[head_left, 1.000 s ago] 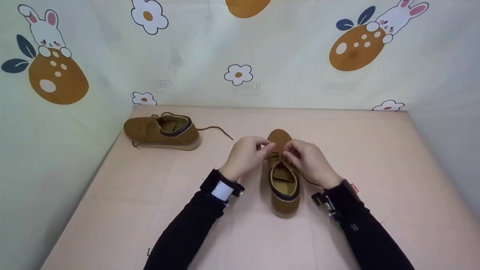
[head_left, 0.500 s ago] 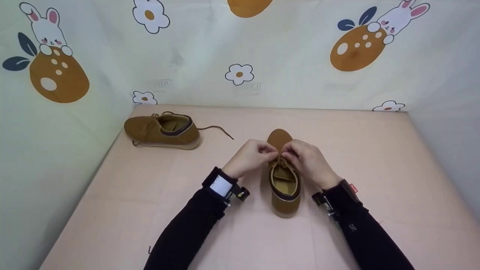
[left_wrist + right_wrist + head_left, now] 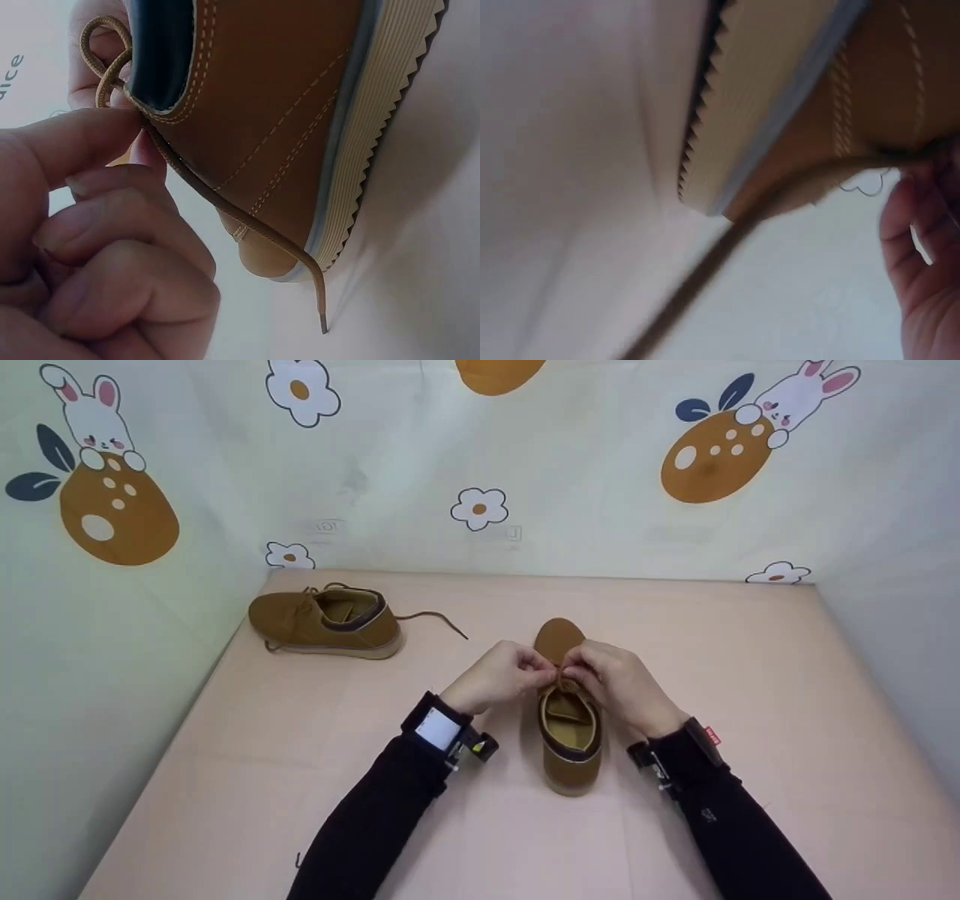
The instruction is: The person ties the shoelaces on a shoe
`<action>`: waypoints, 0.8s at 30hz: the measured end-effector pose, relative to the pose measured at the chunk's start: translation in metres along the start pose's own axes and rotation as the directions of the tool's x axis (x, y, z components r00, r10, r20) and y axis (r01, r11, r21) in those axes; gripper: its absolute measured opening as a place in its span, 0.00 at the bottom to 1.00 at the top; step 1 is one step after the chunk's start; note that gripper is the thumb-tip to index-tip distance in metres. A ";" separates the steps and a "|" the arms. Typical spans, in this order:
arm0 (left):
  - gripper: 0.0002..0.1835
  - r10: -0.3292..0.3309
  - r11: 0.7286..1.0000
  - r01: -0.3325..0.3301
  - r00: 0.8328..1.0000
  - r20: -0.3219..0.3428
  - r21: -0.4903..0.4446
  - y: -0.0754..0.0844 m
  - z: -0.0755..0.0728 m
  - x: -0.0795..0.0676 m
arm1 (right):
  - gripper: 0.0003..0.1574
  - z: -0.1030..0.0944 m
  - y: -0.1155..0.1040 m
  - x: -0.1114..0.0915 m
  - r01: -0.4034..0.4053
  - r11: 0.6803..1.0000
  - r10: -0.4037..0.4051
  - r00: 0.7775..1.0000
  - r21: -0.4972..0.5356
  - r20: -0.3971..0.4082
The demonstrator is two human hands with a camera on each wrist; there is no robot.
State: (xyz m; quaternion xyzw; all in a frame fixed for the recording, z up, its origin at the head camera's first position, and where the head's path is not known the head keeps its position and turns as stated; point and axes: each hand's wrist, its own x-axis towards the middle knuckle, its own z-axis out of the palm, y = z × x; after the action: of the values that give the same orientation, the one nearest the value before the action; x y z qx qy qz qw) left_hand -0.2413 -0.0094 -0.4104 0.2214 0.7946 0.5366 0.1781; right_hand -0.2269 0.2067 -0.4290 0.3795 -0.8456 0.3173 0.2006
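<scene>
A brown lace-up shoe point(image 3: 571, 774) stands with its heel toward me, near the middle of the table. Over its lacing, my left hand point(image 3: 496, 676) and right hand point(image 3: 626, 686) meet almost fingertip to fingertip. The left wrist view shows my left thumb and fingers pinching the brown shoelace point(image 3: 247, 219) at the collar; a loop stands above the fingers, and one end hangs down the shoe's side. In the right wrist view, my right fingers hold the shoelace point(image 3: 705, 262), whose blurred tail trails away. The knot itself is mostly hidden by the fingers.
A matching brown shoe point(image 3: 322, 630) lies at the back left, pointing left, its lace trailing right on the table. Patterned cloth walls point(image 3: 405, 457) enclose the pink tabletop point(image 3: 750, 675). A small dark scrap point(image 3: 298, 860) lies by the left sleeve.
My left hand has shifted slightly right and down, bringing its fingertips close to the right hand's. The lace loops seen between the hands are now more covered. The shoes have stayed in place.
</scene>
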 end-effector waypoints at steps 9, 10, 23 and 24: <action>0.07 -0.003 1.000 0.003 1.000 0.020 -0.013 0.004 -0.005 -0.004 | 0.08 -0.035 -0.022 0.005 -0.236 0.971 0.231 0.967 0.035 0.103; 0.07 0.002 1.000 -0.002 1.000 0.019 -0.003 0.005 -0.006 -0.005 | 0.09 -0.036 -0.026 0.006 -0.253 0.966 0.247 0.961 0.041 0.126; 0.09 0.001 1.000 -0.002 0.999 0.041 0.030 0.006 -0.017 -0.009 | 0.04 -0.042 -0.026 0.005 -0.355 0.934 0.355 0.903 -0.045 0.243; 0.09 0.000 0.998 -0.002 1.000 0.030 0.059 0.006 -0.019 -0.009 | 0.05 -0.044 -0.024 0.004 -0.367 0.928 0.370 0.896 -0.059 0.246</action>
State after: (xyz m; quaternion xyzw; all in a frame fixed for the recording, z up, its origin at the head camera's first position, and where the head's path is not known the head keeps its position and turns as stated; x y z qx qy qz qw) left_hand -0.2423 -0.0272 -0.3973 0.2348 0.8074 0.5094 0.1831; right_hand -0.2063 0.2227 -0.3857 0.2489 -0.9225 0.2937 0.0297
